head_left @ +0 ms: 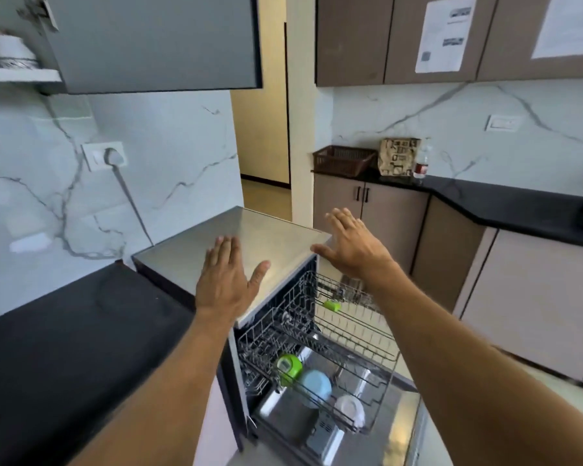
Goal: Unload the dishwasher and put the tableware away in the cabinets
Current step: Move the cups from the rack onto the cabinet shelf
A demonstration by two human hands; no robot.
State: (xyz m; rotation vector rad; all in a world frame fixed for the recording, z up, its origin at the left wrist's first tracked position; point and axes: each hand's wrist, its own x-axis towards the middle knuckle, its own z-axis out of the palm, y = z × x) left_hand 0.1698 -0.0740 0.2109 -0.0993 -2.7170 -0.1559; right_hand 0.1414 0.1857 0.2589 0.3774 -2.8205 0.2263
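Steel top: the dishwasher (pixel 249 237) has a flat steel top, and both hands hover over it.
Left hand (pixel 228 277): open, fingers spread flat, palm down, holding nothing; it is above the near part of the top.
Right hand (pixel 350 245): open too, fingers spread, empty; it is above the top's right corner and the upper rack.
Racks: 2 wire racks, both pulled out over the open door (pixel 394 428).
Upper rack (pixel 354 317): 1 small green piece (pixel 331 305) lies on its wires; some glassy shapes at the back are too blurred to count.
Lower rack (pixel 374 395): 3 items in a row, 1 green cup (pixel 288 366), 1 blue cup (pixel 315 386) just beside it, 1 white dish (pixel 350 408) nearest the front.
Cabinet (pixel 155 42): 1 grey door stands open at upper left; white dishes (pixel 11 52) sit on the shelf inside, count unclear.
Counters: 2 black ones, 1 at left touching the dishwasher, 1 at right across the room.
Right counter (pixel 519 203): 1 brown basket (pixel 344 159), 1 printed bag (pixel 399 156), 1 bottle (pixel 422 163), side by side.
Far cabinets: 2 paper sheets (pixel 446 35) on the doors.
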